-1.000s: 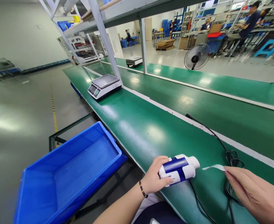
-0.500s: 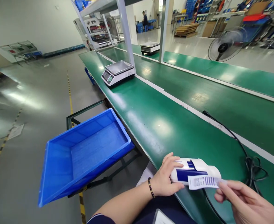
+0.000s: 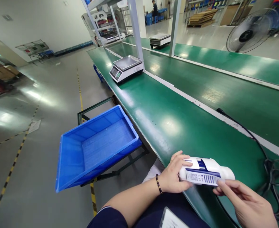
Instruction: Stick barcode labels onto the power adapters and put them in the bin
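The green table point(image 3: 191, 126) is seen running away, bare green surface being left ahead of the hands as far as the scale point(image 3: 126, 68). Off its near edge, a blue bin point(image 3: 96, 145) is held on a frame. A black cable point(image 3: 269, 164) is coiled at the right. The white and blue bottle point(image 3: 208, 169) is laid at the table's near edge, gripped at its base by the left hand point(image 3: 174, 174). A barcode label point(image 3: 202, 178), held clear of the bottle a second ago, is now pressed against its side by the right hand point(image 3: 246, 204), pinched at one end.
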`<control>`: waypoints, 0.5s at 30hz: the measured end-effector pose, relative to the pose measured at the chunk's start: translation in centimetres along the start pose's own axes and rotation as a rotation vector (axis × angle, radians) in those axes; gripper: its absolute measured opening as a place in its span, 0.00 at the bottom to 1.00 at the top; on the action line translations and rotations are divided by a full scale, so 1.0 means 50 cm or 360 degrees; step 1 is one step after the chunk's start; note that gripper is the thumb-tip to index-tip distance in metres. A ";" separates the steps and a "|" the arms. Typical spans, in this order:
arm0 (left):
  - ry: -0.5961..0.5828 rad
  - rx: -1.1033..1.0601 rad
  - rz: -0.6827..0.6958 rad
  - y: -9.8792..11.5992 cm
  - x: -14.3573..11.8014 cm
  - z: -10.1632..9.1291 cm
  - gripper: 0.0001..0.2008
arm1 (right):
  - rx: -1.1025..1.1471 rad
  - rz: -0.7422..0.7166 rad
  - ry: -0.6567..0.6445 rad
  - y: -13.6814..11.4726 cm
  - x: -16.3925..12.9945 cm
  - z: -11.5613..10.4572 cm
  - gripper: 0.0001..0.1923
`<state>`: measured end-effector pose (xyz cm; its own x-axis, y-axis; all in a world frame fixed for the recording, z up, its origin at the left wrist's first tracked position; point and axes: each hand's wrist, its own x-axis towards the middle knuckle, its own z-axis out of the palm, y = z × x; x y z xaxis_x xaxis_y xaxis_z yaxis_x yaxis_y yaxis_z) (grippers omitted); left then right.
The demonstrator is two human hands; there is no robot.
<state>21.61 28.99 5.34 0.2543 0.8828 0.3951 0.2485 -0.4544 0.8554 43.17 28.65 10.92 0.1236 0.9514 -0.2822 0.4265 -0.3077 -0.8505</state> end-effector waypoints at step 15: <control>0.0044 -0.0016 0.0061 -0.001 0.001 0.003 0.29 | -0.0079 0.0036 0.0044 0.021 0.005 0.003 0.20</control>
<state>21.75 29.02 5.26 0.2372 0.8679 0.4364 0.2299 -0.4867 0.8428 43.52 28.54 9.87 0.1580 0.9444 -0.2884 0.4669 -0.3288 -0.8209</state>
